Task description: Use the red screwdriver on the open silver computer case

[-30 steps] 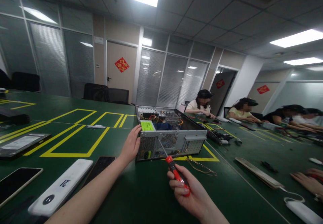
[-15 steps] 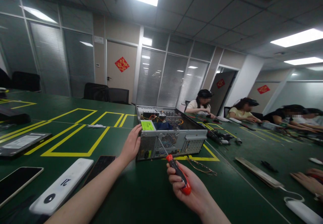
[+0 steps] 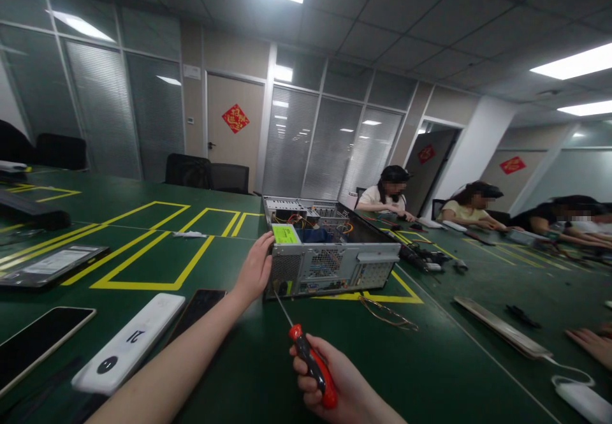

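Observation:
In the head view an opened computer case lies on its side on the green table, its rear panel toward me. A power supply with a bright green label sits in its near left corner, with wires behind it. My left hand is against the case's left rear corner, fingers together and gripping its edge. My right hand is closed round the red and black handle of a screwdriver. The screwdriver's tip points at the lower left corner of the rear panel; whether it touches a screw I cannot tell.
Left of my arm lie a white device marked 21, phones and a hard drive. Glasses lie right of the case, near a flat bar-shaped device. Several people work along the table's right side.
The screwdriver in my right hand has moved left and down, from the middle of the rear panel to its lower left corner. My left hand stays on the case.

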### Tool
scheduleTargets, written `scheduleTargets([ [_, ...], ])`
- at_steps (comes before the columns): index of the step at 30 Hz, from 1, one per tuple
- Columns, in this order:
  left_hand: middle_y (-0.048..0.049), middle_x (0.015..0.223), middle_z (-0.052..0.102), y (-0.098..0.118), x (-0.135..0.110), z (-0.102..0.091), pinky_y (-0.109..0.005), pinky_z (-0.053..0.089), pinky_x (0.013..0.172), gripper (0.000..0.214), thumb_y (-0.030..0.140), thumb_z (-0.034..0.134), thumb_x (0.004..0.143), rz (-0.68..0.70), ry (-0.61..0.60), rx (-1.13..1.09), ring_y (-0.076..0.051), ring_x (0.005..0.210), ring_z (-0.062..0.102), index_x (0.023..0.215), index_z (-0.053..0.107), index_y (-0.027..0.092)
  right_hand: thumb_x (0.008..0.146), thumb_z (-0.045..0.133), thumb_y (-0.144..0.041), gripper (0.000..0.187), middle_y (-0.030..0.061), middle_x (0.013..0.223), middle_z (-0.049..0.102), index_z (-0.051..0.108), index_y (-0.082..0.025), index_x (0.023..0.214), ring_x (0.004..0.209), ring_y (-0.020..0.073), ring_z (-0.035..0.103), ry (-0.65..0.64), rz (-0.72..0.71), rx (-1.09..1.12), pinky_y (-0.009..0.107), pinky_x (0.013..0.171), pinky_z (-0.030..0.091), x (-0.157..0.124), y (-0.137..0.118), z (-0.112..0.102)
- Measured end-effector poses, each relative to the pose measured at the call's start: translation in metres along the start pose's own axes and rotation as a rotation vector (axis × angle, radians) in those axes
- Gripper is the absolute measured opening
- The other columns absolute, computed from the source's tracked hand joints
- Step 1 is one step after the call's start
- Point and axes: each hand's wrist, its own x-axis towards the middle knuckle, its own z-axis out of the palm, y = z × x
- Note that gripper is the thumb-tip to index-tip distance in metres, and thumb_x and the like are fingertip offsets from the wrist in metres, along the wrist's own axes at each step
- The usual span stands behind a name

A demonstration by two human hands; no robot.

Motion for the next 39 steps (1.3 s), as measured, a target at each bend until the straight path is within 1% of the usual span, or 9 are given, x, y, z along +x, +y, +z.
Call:
scheduleTargets([
  [5,-0.0109,0.140,0.037,0.001,0.000,0.000,-0.045,0.029,0.109,0.041,0.025,0.029,0.093,-0.013,-0.003,0.004,-0.021,0.132,0.032,0.133,0.032,0.019,0.090,0.035,-0.040,0.037,-0.0021,0.054,0.051,0.057,-0.010,0.085,0.038,0.0039,0.041,0.022,0.060,-0.025,0.012,0.036,0.024,0.007,0.003,-0.002],
  [9,-0.0112,0.140,0.037,0.001,0.000,0.000,-0.044,0.029,0.110,0.041,0.025,0.029,0.093,-0.012,0.000,0.010,-0.021,0.132,0.032,0.133,0.033,0.019,0.090,0.036,-0.040,0.037,-0.0018,0.054,0.052,0.057,-0.010,0.084,0.038,0.0041,0.042,0.061,0.077,-0.031,0.011,0.035,0.025,0.011,0.005,-0.003],
  [12,-0.0110,0.140,0.037,0.001,0.000,0.001,-0.044,0.029,0.110,0.041,0.024,0.029,0.093,-0.007,-0.001,0.015,-0.021,0.133,0.032,0.133,0.032,0.019,0.090,0.035,-0.040,0.038,-0.0018,0.053,0.051,0.057,-0.010,0.082,0.038,0.0042,0.042,0.084,0.070,-0.028,0.011,0.035,0.026,0.013,0.004,-0.004],
  [16,-0.0110,0.140,0.037,0.000,0.000,0.001,-0.045,0.029,0.110,0.041,0.024,0.029,0.093,0.000,0.004,0.016,-0.021,0.133,0.032,0.133,0.032,0.019,0.090,0.036,-0.040,0.038,-0.0014,0.054,0.052,0.057,-0.009,0.083,0.038,0.0043,0.043,0.077,0.058,-0.014,0.011,0.035,0.027,0.016,0.003,-0.006],
  [26,-0.0110,0.140,0.037,0.000,0.001,0.001,-0.044,0.028,0.110,0.041,0.024,0.029,0.093,0.004,0.007,0.007,-0.021,0.133,0.031,0.134,0.032,0.019,0.090,0.037,-0.041,0.039,-0.0011,0.055,0.053,0.058,-0.009,0.083,0.039,0.0046,0.044,0.107,0.038,-0.032,0.012,0.036,0.028,0.019,0.005,-0.004],
  [29,-0.0109,0.140,0.036,0.001,0.000,0.001,-0.044,0.028,0.110,0.042,0.024,0.029,0.093,0.000,0.002,0.005,-0.020,0.133,0.031,0.134,0.032,0.019,0.089,0.041,-0.040,0.035,-0.0018,0.055,0.052,0.057,-0.009,0.083,0.039,0.0039,0.043,0.098,0.021,-0.037,0.012,0.037,0.028,0.019,0.006,-0.003],
  [34,-0.0109,0.140,0.037,0.000,0.000,0.001,-0.044,0.028,0.110,0.042,0.024,0.029,0.093,0.000,0.002,0.004,-0.021,0.133,0.030,0.134,0.031,0.019,0.088,0.045,-0.032,0.026,-0.0022,0.056,0.052,0.057,-0.008,0.083,0.040,0.0025,0.043,0.091,-0.001,-0.023,0.011,0.037,0.027,0.017,0.004,0.001],
  [36,-0.0108,0.140,0.037,0.000,0.000,0.001,-0.046,0.028,0.110,0.042,0.025,0.028,0.093,-0.007,0.000,0.004,-0.021,0.133,0.031,0.134,0.031,0.020,0.088,0.045,-0.032,0.026,-0.0017,0.057,0.053,0.057,-0.009,0.085,0.042,0.0033,0.046,0.082,0.002,-0.041,0.011,0.039,0.030,0.017,0.006,0.002],
  [39,-0.0108,0.140,0.036,0.001,0.000,0.001,-0.047,0.029,0.110,0.042,0.025,0.028,0.093,-0.014,-0.004,0.005,-0.022,0.133,0.031,0.134,0.031,0.020,0.089,0.041,-0.038,0.030,0.0000,0.062,0.057,0.057,-0.013,0.095,0.049,0.0084,0.054,0.088,0.032,-0.139,0.017,0.045,0.041,0.019,0.009,0.002],
])
